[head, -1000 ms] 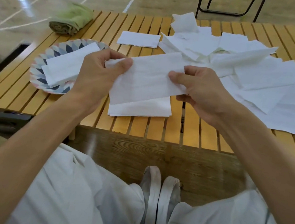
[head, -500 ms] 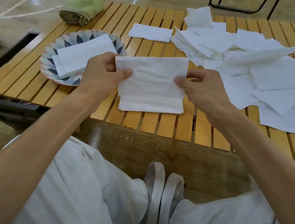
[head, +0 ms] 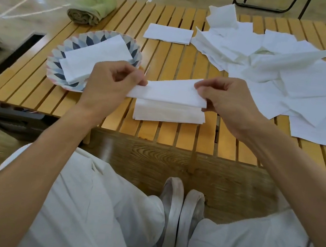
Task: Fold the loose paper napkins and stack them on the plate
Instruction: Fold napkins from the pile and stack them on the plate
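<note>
Currently both hands are on one napkin (head: 168, 91), held just above the counter (head: 166, 61) near its near edge. Left hand (head: 110, 86) pinches the napkin's left end between thumb and fingers; right hand (head: 226, 103) pinches the right end likewise. I read the napkin as folded into a long strip. Another folded napkin (head: 168, 113) lies flat on the counter directly beneath it.

Plate (head: 62, 58) sits toward the counter's left edge and carries a small stack of folded napkins (head: 96, 57). Loose pile of napkins (head: 281, 64) spreads over the right half, reaching the far edge. One single folded napkin (head: 168, 33) lies near the far edge, just beside the pile. A rolled green cloth (head: 91, 6) sits at the far left corner.

Handling judgement: very light, limp, tears easily, creases hold. Best gripped at the ends or corners with light fingertip pinches; flatten the crease against the counter. Many sheets appear unfolded, so I judge the task is at an early stage.
</note>
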A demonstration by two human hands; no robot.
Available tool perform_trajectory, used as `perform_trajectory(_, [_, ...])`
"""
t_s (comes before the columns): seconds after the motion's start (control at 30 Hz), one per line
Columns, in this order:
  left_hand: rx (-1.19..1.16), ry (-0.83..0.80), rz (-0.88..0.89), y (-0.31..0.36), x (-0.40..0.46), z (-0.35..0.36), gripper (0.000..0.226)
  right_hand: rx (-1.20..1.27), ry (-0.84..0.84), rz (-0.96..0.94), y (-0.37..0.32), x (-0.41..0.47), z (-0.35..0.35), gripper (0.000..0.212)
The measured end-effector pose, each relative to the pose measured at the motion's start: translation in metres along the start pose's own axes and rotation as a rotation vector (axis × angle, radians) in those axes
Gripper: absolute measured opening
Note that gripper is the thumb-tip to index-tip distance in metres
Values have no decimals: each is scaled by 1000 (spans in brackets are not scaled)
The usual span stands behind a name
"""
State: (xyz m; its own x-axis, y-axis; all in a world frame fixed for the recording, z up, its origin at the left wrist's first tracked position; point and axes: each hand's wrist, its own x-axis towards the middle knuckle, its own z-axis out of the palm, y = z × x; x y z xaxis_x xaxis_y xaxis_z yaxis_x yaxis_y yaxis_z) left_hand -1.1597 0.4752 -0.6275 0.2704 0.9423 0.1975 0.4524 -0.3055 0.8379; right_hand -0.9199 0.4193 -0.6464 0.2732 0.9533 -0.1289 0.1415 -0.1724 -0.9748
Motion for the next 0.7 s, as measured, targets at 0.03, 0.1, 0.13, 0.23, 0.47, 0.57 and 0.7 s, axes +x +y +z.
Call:
perform_trajectory(0.03, [47,-22,18,-2,0,2,13,-91,17,-16,3,0,1,13])
perform_trajectory(0.1, [137,-66,40,-6,-1,6,14,-207,35,-33,7,-1,2,17])
perform_trajectory(0.13, [183,-78,38,-9,-1,7,16,-235,37,-40,8,-2,3,18])
perform_trajectory(0.23, [261,-133,27,-15,-1,9,19,-311,59,-70,10,-2,5,19])
perform_trajectory(0.47, [372,-214,13,-13,-5,11,28,-450,92,-118,16,0,10,20])
perform_trajectory(0.57, [409,-217,7,-14,-5,11,29,-467,94,-131,19,2,11,20])
perform_trajectory(0.7, [436,-208,21,-14,-5,11,27,-502,100,-140,21,2,14,20])
